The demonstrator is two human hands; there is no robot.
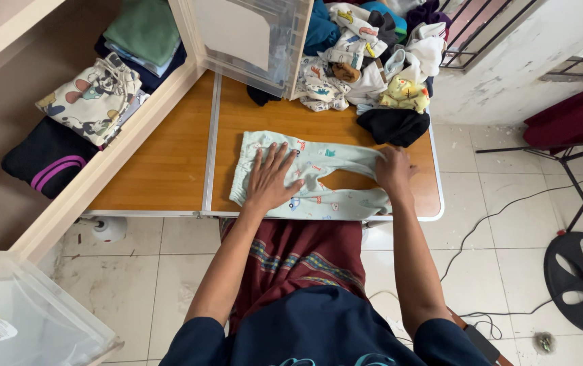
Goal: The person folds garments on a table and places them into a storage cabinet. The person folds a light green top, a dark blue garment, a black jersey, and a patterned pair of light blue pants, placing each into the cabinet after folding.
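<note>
Both hands down | left hand [269,177] flat, released, pinning pale-green baby trousers [318,177] | right hand [393,169] grasping leg ends | keep seams aligned on surface [169,163]

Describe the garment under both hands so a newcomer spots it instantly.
Start at the wooden folding table. Near its front edge, small pale mint trousers lie flat, the left hand pressing the waist end and the right hand at the leg ends. Unlike the heaped clothes pile behind, they lie spread out alone.
</note>
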